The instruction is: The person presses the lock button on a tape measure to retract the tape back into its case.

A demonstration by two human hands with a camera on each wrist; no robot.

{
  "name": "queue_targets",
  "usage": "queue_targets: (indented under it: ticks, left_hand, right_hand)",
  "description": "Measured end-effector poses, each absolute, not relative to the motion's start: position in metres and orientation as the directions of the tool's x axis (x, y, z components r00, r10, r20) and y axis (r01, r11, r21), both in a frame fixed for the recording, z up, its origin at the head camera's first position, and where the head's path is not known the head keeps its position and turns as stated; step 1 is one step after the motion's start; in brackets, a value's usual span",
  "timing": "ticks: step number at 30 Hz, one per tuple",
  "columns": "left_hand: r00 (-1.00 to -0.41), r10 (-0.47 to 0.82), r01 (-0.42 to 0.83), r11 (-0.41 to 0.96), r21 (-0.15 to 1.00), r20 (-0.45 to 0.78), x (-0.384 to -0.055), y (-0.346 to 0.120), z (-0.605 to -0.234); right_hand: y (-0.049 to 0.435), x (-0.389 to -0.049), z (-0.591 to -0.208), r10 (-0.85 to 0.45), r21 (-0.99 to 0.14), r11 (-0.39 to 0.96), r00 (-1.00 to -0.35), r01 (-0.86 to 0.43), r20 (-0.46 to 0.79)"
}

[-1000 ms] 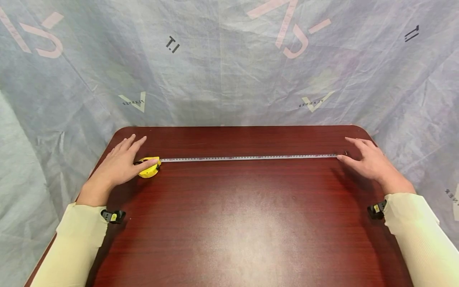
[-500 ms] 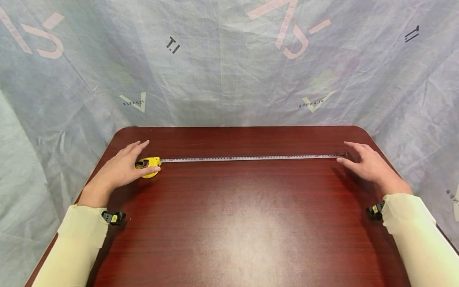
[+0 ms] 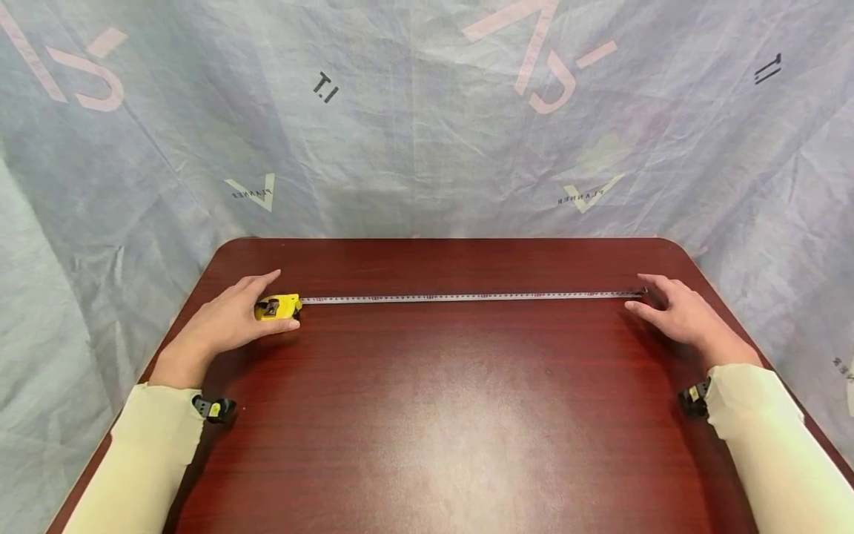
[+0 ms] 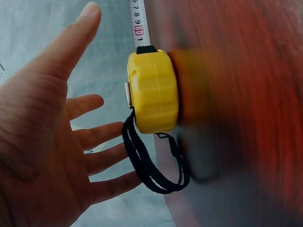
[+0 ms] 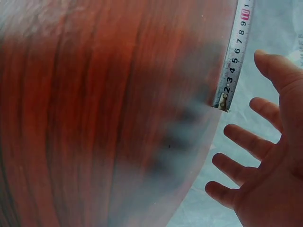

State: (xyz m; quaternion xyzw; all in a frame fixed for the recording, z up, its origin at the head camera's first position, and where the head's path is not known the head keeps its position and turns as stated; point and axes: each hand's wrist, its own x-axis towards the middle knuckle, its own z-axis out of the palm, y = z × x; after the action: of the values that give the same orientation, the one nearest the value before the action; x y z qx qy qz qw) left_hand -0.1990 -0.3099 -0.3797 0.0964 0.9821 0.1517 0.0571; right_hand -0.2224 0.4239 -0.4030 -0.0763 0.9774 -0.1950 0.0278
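A yellow tape measure [image 3: 280, 305] rests on the table at the left, its black wrist strap [image 4: 154, 177] looped behind it in the left wrist view. From the case a white blade [image 3: 427, 298] stretches straight across the table to a metal hook [image 5: 222, 101]. My left hand [image 3: 223, 315] is around the case with thumb and fingers spread on either side, not closed on it. Some fingertips reach the strap in the left wrist view; whether they touch it, I cannot tell. Beside the hook end, my right hand [image 3: 683, 310] hovers with fingers apart, holding nothing.
The dark red wooden table [image 3: 434, 386] has rounded far corners. A grey printed cloth [image 3: 414, 133] hangs behind it and along both sides. Each wrist wears a black strap device, the left one [image 3: 215, 409] and the right one [image 3: 695, 397].
My left hand has shifted slightly toward me and right, its thumb moving off the case to the near side. My right hand has come slightly left and nearer. The tape measure stays put.
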Motion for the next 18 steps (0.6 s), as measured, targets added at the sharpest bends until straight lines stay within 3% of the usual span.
queue_targets:
  ticks: [18]
  left_hand:
    - [-0.969, 0.207, 0.152, 0.931, 0.332, -0.135, -0.2023, -0.3081, -0.3896]
  right_hand:
    - [0.4197, -0.2236, -0.4046, -0.139, -0.394, 0.913, -0.988, -0.104, -0.062]
